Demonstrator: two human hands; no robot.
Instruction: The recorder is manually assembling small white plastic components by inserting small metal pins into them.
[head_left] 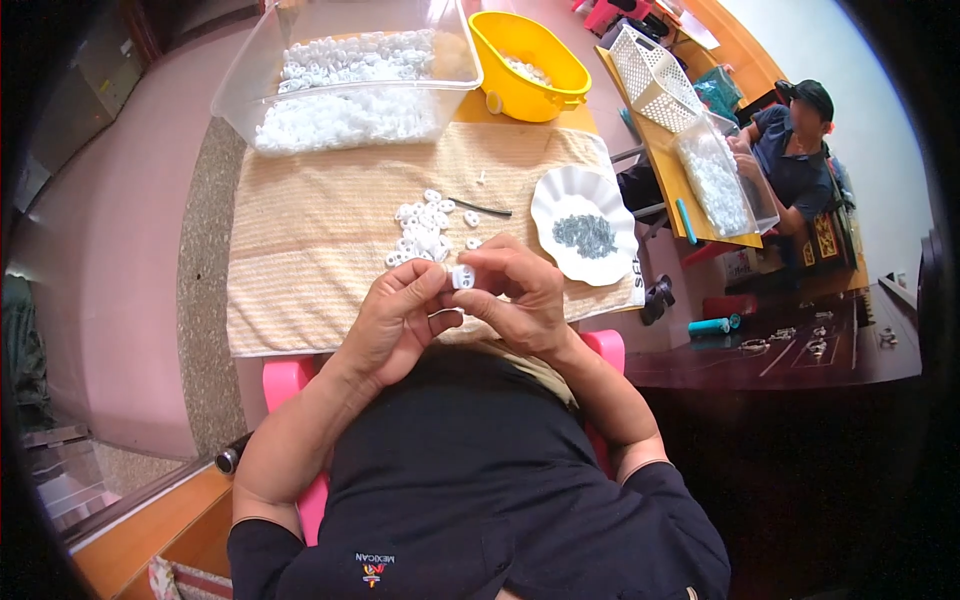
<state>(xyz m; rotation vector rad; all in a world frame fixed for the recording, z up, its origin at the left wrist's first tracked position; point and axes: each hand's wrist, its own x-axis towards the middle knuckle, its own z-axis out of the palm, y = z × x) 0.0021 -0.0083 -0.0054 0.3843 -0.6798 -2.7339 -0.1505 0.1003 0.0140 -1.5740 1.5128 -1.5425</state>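
Note:
Close in front of my body, both hands meet at a small white plastic part (462, 277) with dark openings in its face. My left hand (398, 312) pinches its left side between thumb and fingers. From the other side, my right hand (520, 300) grips it with thumb and forefinger. Just beyond my hands lies a pile of similar white plastic parts (422, 228), with a couple of loose ones to its right. A thin dark rod (480, 207) rests beside the pile. At the right, a white scalloped dish (556, 190) holds many small grey metal-looking pieces.
A striped towel (300, 250) covers the table. At its far side stand a clear plastic bin (345, 88) full of white parts and a yellow tub (500, 90). To the right, a co-worker (790, 160) sits at another table with a clear bin (715, 180) and a white basket (650, 80).

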